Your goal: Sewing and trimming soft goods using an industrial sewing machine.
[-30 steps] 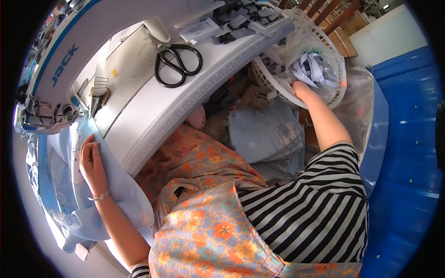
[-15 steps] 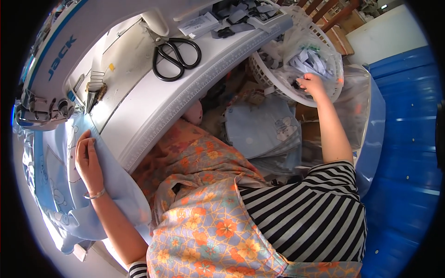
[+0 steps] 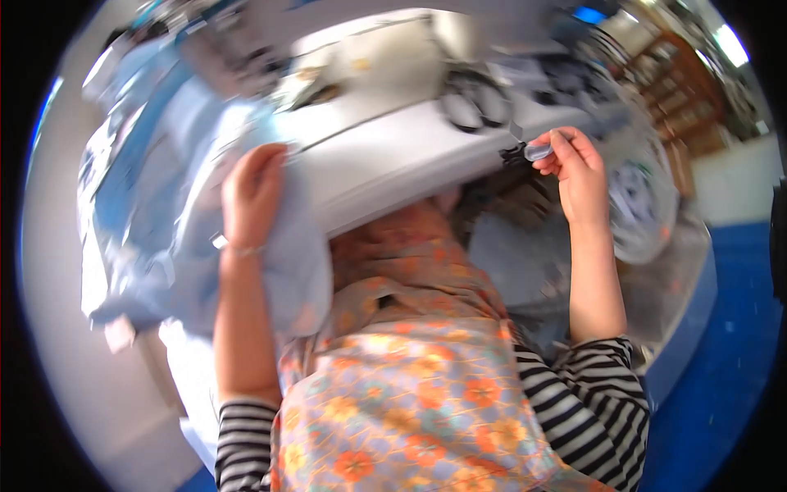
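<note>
- The black scissors (image 3: 482, 113) lie on the white table (image 3: 369, 168), and I use them as the landmark. The head has turned since 0.5 s ago, so the scissors now appear further to the right, and everything is blurred.
- The right hand (image 3: 580, 172) has changed the most. At 0.5 s ago it was over the rim of the white basket (image 3: 672, 205); now it is away from there, near the table edge, to the right of the scissors and a little lower.
- Its thumb and fingers are closed in a pinch on a small grey piece (image 3: 538, 152) – this piece is just below and right of the scissors, with a dark part at its left end. The blur does not let me tell exactly what it is.
- The left hand (image 3: 254, 197) lies, as before, on the light blue cloth (image 3: 299, 254), to the left of the scissors and lower. Its fingers are held close together, but I cannot tell if they grasp the cloth or only rest on it.
- The basket, with pale strips (image 3: 635, 197) in it, is to the right of the scissors and lower.
- The stacked blue pieces (image 3: 512, 258) are below the scissors, as they were also 0.5 s ago.
</note>
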The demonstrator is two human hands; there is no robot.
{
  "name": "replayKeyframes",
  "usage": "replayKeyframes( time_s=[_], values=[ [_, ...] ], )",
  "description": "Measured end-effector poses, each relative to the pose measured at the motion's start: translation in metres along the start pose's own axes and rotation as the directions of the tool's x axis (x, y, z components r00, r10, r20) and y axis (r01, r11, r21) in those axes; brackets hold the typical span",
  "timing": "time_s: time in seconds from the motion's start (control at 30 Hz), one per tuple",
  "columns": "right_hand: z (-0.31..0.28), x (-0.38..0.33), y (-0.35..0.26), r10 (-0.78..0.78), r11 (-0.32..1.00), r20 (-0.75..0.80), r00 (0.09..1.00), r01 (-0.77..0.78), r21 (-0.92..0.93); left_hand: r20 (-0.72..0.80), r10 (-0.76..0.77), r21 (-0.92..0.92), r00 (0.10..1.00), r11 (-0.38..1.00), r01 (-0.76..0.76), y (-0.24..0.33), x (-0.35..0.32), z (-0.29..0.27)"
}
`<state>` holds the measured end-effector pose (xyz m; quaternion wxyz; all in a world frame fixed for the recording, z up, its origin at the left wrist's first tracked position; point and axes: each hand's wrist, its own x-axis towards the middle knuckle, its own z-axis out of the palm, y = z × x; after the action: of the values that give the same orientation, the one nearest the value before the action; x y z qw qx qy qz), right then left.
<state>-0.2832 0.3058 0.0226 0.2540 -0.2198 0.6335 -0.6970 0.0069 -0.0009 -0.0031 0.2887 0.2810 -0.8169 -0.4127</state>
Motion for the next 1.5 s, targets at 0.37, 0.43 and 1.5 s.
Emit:
replayKeyframes(
  time_s=[0.37, 0.43, 1.5],
  values=[
    [0.254, -0.008, 0.016, -0.335, 0.897, 0.609, 0.719, 0.440, -0.027, 0.238, -0.117, -0.581, 0.964, 0.779, 0.238, 0.030, -0.015, -0.018],
    [0.258, -0.009, 0.018, -0.218, 0.959, 0.528, 0.821, 0.281, -0.039, 0.191, -0.107, -0.628, 0.976, 0.751, 0.205, 0.027, -0.014, -0.017],
    [0.271, 0.014, 0.006, -0.185, 0.956, 0.542, 0.820, 0.279, -0.096, 0.281, -0.075, -0.674, 0.957, 0.694, 0.252, 0.022, -0.011, -0.019]
  ],
)
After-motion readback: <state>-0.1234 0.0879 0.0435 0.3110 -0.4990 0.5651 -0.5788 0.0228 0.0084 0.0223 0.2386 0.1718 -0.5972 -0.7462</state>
